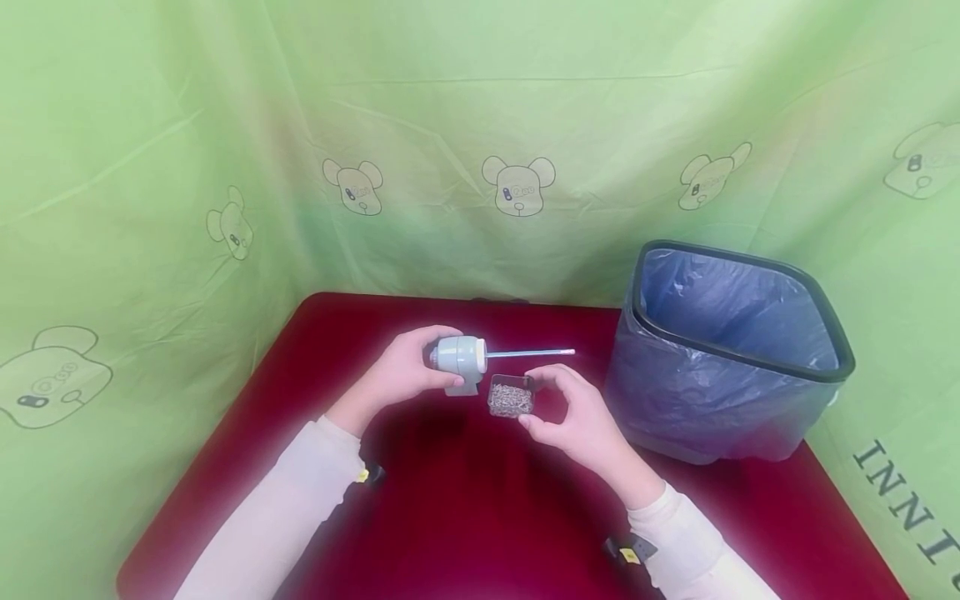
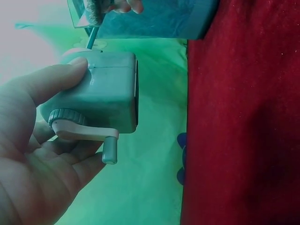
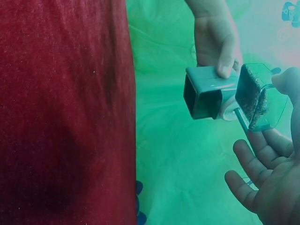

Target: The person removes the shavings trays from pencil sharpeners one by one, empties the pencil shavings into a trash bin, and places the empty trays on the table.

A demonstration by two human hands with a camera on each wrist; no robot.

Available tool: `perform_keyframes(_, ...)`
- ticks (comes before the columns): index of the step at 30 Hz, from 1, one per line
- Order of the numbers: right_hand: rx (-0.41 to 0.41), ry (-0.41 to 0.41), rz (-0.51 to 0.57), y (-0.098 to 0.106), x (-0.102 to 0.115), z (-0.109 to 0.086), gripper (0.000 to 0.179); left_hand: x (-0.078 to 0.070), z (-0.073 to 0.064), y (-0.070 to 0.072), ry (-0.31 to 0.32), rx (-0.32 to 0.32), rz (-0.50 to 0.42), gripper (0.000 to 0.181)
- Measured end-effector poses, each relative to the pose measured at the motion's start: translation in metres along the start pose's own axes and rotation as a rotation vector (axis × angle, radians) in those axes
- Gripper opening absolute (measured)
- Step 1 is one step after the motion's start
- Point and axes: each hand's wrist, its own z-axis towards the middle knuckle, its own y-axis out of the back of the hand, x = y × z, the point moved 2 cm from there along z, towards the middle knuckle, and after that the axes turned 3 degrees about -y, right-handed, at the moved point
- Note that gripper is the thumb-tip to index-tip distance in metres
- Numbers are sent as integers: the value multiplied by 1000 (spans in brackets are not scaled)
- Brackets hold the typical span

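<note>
My left hand (image 1: 408, 367) grips a grey-green crank pencil sharpener (image 2: 105, 93) by its body. Its crank handle (image 2: 89, 132) faces my left palm in the left wrist view. A blue pencil (image 1: 532, 353) sticks out of the sharpener's other end toward the right. Between thumb and fingers, my right hand (image 1: 577, 417) holds a small clear shavings drawer (image 1: 512, 397), partly filled with dark shavings (image 3: 252, 96). The drawer is apart from the sharpener, just right of it and below the pencil. In the right wrist view the sharpener's drawer slot (image 3: 204, 101) is open and dark inside.
A bin (image 1: 727, 375) with a black rim and a bluish plastic liner stands on the right side of the red-covered table (image 1: 465, 533). Green curtains (image 1: 450, 100) with printed bear faces hang behind and on both sides.
</note>
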Motion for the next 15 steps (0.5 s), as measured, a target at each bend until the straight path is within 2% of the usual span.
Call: perform_keyframes(15,4,-10,11,0,0,-1,57,7,1,-8,12,2,-4,63)
